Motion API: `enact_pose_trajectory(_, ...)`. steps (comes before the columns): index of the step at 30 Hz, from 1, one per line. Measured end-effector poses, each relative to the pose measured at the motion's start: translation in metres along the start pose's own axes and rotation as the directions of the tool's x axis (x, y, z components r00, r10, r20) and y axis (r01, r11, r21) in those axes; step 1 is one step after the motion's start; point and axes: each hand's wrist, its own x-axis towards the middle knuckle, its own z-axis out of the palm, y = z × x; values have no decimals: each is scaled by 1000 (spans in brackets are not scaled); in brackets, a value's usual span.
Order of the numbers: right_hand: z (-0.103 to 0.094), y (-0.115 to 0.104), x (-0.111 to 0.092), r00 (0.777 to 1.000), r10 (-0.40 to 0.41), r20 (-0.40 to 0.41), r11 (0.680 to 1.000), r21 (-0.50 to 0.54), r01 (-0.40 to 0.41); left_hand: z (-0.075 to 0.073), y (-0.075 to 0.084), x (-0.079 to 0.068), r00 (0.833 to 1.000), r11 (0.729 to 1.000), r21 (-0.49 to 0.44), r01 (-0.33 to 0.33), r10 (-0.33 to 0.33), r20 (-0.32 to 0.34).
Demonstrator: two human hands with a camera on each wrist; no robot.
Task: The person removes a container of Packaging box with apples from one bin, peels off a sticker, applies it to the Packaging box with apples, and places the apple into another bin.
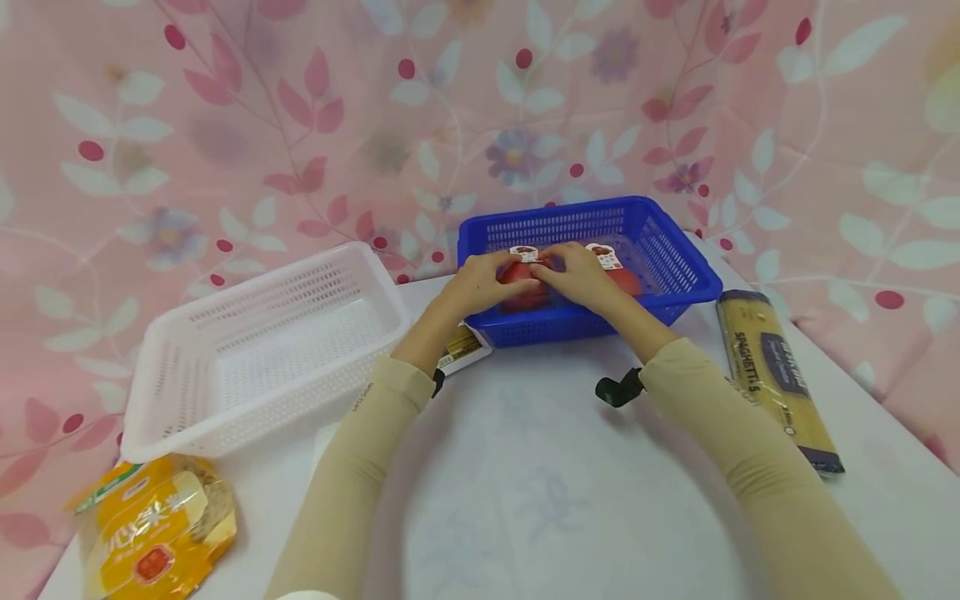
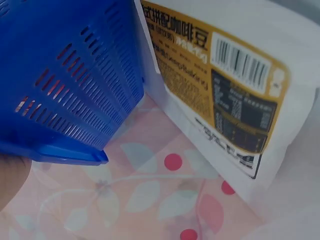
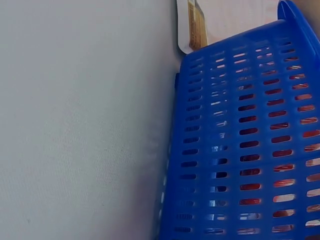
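A blue plastic basket (image 1: 517, 335) stands at the back of the table with two red packs in it, each with a white label. My left hand (image 1: 477, 285) curls its fingers and thumb around the left red pack (image 1: 522, 302). From the other side, my right hand (image 1: 581, 277) grips the same pack, its thumb and fingertips close to the left hand's. The right red pack (image 1: 627, 282) lies beside it, partly behind my right hand. Through the slots of the basket (image 3: 235, 130) in the right wrist view, bits of red show.
A white coffee bean pouch (image 2: 200, 75) stands left of the blue basket. Further left is a white slotted basket (image 1: 270, 400), with a yellow food bag (image 1: 153, 533) in front of it. A spaghetti pack (image 1: 776, 375) lies at right. Floral cloth (image 1: 480, 108) hangs behind.
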Motion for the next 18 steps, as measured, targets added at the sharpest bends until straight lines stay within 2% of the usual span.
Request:
enact_pose_trajectory(6, 3, -2, 2, 998, -5, 65, 996, -84, 10, -2, 1, 2, 996, 996, 87, 29, -37, 87)
enact_pose_trajectory(11, 6, -6, 1, 995, 1, 105, 983, -181, 18, -4, 0, 4, 987, 993, 116, 38, -55, 152)
enact_pose_trajectory(15, 7, -5, 1, 992, 7, 123, 972, -232, 22, -4, 1, 8, 988, 993, 113, 11, -28, 151)
enact_pose_trajectory(18, 7, -2, 0, 985, 17, 173, 963, -269, 30, -1, 5, 11, 990, 990, 136, -22, 3, 144)
